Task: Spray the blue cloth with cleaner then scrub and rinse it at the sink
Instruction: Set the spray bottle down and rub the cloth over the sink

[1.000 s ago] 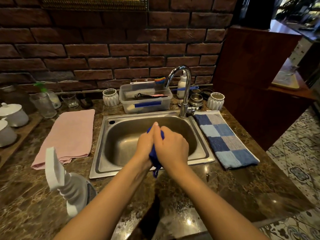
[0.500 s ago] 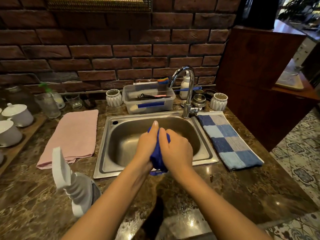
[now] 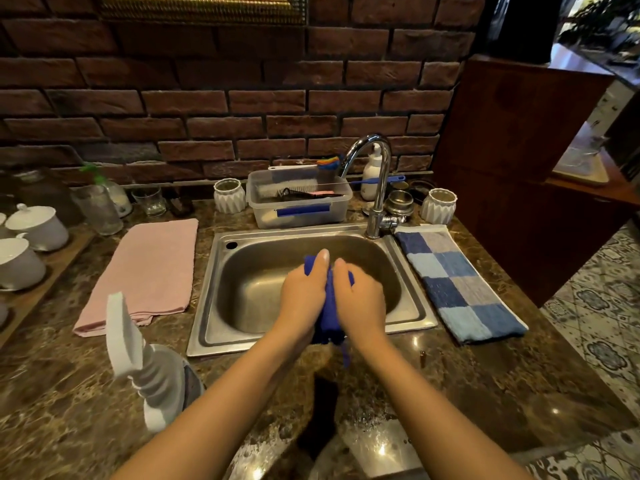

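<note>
Blue cloth (image 3: pixel 329 310): bunched, gripped in left hand (image 3: pixel 301 299) and right hand (image 3: pixel 363 303) for scrubbing; held over near side of sink (image 3: pixel 206 306), presumably to contain runoff.

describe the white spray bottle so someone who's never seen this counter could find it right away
Start at the steel sink in the brown stone counter. Off its near left corner, in front of the pink towel, stands the spray bottle. Its big white trigger head sets it apart from the small green-topped bottle back by the wall.
</note>
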Demonstrator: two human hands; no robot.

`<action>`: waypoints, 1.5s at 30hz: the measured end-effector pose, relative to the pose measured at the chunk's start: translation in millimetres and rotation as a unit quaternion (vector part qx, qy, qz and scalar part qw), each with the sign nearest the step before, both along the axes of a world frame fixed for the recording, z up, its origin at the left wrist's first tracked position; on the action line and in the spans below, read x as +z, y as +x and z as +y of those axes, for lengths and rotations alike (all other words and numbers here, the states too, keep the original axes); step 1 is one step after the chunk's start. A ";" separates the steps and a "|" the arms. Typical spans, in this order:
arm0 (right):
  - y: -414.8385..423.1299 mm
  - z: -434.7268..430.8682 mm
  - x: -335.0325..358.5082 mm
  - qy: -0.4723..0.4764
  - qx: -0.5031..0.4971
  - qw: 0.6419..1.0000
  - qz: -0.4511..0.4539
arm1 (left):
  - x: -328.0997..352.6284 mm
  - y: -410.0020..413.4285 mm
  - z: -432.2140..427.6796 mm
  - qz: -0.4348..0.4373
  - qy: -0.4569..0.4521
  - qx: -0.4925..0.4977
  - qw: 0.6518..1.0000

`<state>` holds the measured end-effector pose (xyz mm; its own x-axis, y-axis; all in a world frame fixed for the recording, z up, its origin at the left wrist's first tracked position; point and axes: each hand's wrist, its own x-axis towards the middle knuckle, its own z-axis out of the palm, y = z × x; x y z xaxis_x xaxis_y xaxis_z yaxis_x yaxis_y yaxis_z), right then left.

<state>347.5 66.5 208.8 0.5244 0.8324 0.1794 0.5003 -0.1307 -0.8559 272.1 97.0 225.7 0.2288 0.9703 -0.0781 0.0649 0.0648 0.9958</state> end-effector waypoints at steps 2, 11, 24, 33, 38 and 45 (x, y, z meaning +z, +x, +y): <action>-16.6 -11.6 2.5 0.041 0.005 0.999 -0.026 | -1.6 -3.4 8.6 0.020 -0.010 0.010 1.000; -1.4 22.7 34.2 0.049 -0.007 0.998 -0.026 | -17.8 -4.2 -17.3 -0.061 -0.034 0.015 0.997; -10.3 4.9 30.0 0.055 -0.044 0.997 -0.029 | -15.7 -12.7 -29.1 -0.017 0.081 0.012 0.996; -35.0 -25.1 5.8 0.060 -0.050 0.997 -0.029 | -8.7 -24.7 -15.1 -0.018 0.068 -0.006 0.998; -16.1 -3.3 21.2 0.085 -0.070 0.994 -0.024 | -15.9 -18.6 -31.8 -0.037 0.043 -0.017 0.998; -11.1 -13.0 -2.5 0.079 -0.057 0.995 -0.006 | -20.5 -23.3 -30.7 -0.076 -0.009 -0.026 0.997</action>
<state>336.4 53.6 206.2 0.6114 0.7282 0.3098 0.5001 -0.0521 -0.8644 248.8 66.3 205.3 0.2896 0.9556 -0.0550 -0.0831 0.0823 0.9931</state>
